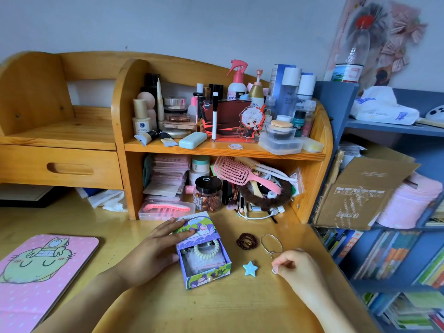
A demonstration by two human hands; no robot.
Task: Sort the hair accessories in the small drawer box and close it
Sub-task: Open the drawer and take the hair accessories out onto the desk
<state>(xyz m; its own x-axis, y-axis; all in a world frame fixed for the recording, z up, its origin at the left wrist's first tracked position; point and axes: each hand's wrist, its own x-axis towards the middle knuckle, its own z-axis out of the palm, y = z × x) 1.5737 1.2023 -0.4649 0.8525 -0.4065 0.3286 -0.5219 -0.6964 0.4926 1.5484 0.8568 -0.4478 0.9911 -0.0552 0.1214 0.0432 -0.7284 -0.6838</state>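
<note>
The small purple drawer box (192,230) stands on the desk with its drawer (217,265) pulled out toward me. A pale green coil hair tie (207,249) and a clear bag lie inside the drawer. My left hand (156,248) rests flat on the box's top and left side. A blue star clip (250,268), a dark red bead bracelet (246,241) and a thin silver bangle (271,243) lie to the right of the box. My right hand (292,266) pinches a small silvery item at the bangle's near end.
A wooden desk shelf (223,150) crowded with cosmetics stands behind the box. A clear case with a pink comb (165,209) and a dark-lidded jar (207,194) sit just behind it. A pink tablet cover (36,272) lies left. A blue bookshelf (396,236) borders the right edge.
</note>
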